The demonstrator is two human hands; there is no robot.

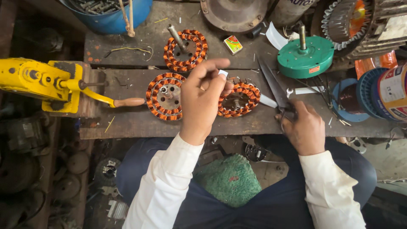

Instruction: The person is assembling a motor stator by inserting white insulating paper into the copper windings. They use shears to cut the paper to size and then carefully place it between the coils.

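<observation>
- Head view: A seated person in white sleeves works at a scarred wooden tabletop (127, 127), the left hand (202, 99) raised over a copper-wound stator ring with orange insulation (240, 101), thumb and fingertips pressed together on a small white slip of insulating paper (223, 73).
- The slip looks feather-light, thin and easily creased; it is best held by its edge in a fingertip pinch, as here.
- The right hand (304, 129) is curled closed around the handles of long dark steel scissors (273, 85), whose blades lie on the tabletop just right of the ring.
- The ring itself looks stiff and fairly heavy, its fine windings easily nicked; the outer rim seems the safest hold.
- Two similar wound rings (164, 96) (185, 50), a yellow hand-cranked winder (40, 82) and a green round housing (305, 56) sit nearby.
</observation>
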